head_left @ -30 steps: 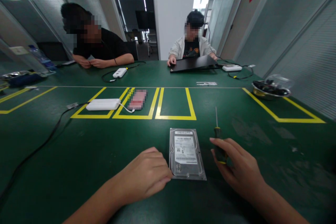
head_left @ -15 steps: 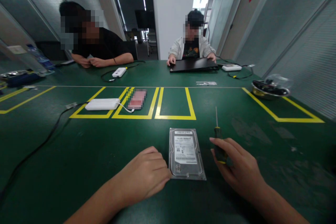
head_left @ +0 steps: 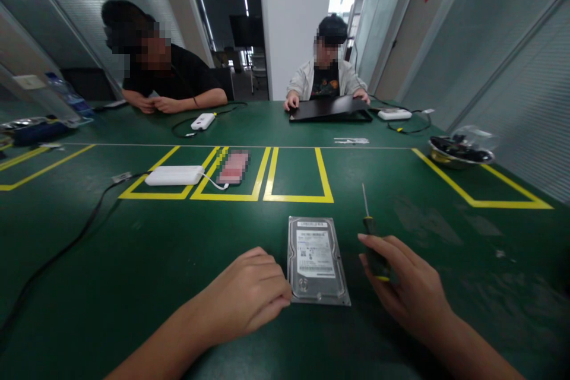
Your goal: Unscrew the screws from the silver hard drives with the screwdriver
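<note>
A hard drive (head_left: pixel 315 258) with a white label lies flat on the green table, label side up. Beside its lower left edge rests my left hand (head_left: pixel 253 288), fingers curled and close to or touching the drive; the fingertips are mostly hidden, so I cannot tell whether they hold anything. My right hand (head_left: pixel 407 285), to the right of the drive, is closed around the dark handle of a screwdriver (head_left: pixel 369 225). Its thin metal shaft points away from me, and the handle's end shows a yellow ring.
Yellow tape (head_left: pixel 298 198) marks frames on the table (head_left: pixel 178 237). A white power bank (head_left: pixel 174 176) is cabled to a blurred pinkish phone (head_left: pixel 234 167). A metal bowl (head_left: pixel 461 157) of dark items stands right. Across sit two people, one holding a black panel (head_left: pixel 329 109).
The screwdriver's tip has swung slightly left. The black panel across the table has tilted a little. My left hand and the hard drive look nearly unmoved.
</note>
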Demonstrator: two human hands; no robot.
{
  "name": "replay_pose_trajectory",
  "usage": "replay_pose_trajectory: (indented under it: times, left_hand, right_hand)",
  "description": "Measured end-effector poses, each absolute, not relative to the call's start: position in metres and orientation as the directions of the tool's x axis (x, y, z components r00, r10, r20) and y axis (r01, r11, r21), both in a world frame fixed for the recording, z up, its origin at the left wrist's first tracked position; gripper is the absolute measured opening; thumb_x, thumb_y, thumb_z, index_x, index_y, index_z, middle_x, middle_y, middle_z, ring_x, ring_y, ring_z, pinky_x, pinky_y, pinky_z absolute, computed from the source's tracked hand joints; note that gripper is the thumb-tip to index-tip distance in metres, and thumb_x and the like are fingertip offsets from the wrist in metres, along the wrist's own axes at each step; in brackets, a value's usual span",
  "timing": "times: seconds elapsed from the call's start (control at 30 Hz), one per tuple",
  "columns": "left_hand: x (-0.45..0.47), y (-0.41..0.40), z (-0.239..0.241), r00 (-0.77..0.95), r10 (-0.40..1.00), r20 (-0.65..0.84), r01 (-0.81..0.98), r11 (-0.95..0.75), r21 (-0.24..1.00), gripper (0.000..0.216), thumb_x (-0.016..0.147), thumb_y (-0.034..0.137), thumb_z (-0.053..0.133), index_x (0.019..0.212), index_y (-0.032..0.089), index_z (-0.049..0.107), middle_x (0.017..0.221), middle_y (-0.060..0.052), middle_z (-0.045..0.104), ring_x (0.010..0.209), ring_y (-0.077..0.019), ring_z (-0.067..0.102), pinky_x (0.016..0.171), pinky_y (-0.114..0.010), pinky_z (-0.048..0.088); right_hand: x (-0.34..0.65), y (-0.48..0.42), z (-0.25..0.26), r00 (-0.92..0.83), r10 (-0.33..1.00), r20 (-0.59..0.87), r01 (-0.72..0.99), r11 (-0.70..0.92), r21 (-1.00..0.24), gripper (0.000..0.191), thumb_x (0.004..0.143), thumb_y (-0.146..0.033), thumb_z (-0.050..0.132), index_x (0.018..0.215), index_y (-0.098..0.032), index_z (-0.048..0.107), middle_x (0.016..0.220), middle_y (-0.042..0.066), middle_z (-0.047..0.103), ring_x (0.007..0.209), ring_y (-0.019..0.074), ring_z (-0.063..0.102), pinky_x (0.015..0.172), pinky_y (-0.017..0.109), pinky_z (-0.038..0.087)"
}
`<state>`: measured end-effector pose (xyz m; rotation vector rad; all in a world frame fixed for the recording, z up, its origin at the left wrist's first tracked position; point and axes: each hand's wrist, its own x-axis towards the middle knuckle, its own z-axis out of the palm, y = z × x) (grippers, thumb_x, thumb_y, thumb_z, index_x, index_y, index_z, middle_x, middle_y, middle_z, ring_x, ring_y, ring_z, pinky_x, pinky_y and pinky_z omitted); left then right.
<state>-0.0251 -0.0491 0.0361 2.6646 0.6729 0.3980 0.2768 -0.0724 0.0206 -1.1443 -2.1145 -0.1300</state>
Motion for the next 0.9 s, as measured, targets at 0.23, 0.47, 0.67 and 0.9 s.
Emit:
replay_pose_trajectory:
  times: [0.23, 0.47, 0.67, 0.9]
  left_hand:
    - [-0.0255, -0.0485, 0.0356, 0.854, 0.49, 0.172, 0.385, -0.82, 0.424, 0.012, 0.096, 0.017, 0.05, 0.093, 0.019, 0.062, 0.083, 0.0, 0.065, 0.078, -0.0167, 0.059, 0.079, -0.034, 0.036]
    - [-0.0254, -0.0489, 0.0328, 0.848, 0.502, 0.172, 0.392, -0.811, 0.433, 0.012, 0.096, 0.017, 0.05, 0.093, 0.02, 0.062, 0.083, 0.0, 0.065, 0.078, -0.0169, 0.059, 0.079, -0.035, 0.036]
    - [-0.0255, -0.0483, 0.0338, 0.847, 0.495, 0.192, 0.375, -0.814, 0.443, 0.013, 0.095, 0.016, 0.051, 0.093, 0.02, 0.063, 0.082, 0.0, 0.067, 0.078, -0.0168, 0.06, 0.079, -0.035, 0.036]
    - [-0.0261, -0.0479, 0.0333, 0.844, 0.499, 0.195, 0.375, -0.81, 0.45, 0.012, 0.096, 0.017, 0.052, 0.095, 0.02, 0.064, 0.084, 0.0, 0.067, 0.079, -0.0167, 0.061, 0.08, -0.035, 0.037]
  right_hand:
    - [0.2747, -0.0735, 0.0238, -0.363, 0.672, 0.645, 0.743, 0.627, -0.234, 0.033, 0.095, -0.014, 0.051, 0.128, -0.013, 0.052, 0.093, 0.005, 0.055, 0.077, 0.012, 0.056, 0.068, 0.022, 0.048]
    - [0.2764, -0.0755, 0.0186, -0.376, 0.678, 0.631, 0.741, 0.629, -0.234, 0.037, 0.094, -0.014, 0.05, 0.131, -0.015, 0.051, 0.095, 0.006, 0.056, 0.08, 0.0138, 0.057, 0.069, 0.024, 0.05]
    - [0.277, -0.0749, 0.0193, -0.365, 0.691, 0.624, 0.748, 0.617, -0.246, 0.036, 0.095, -0.014, 0.051, 0.131, -0.015, 0.051, 0.094, 0.006, 0.055, 0.078, 0.0137, 0.057, 0.067, 0.024, 0.05]
    - [0.2766, -0.0749, 0.0186, -0.373, 0.702, 0.606, 0.754, 0.61, -0.243, 0.038, 0.094, -0.014, 0.05, 0.132, -0.016, 0.05, 0.096, 0.007, 0.057, 0.08, 0.0149, 0.058, 0.069, 0.025, 0.051]
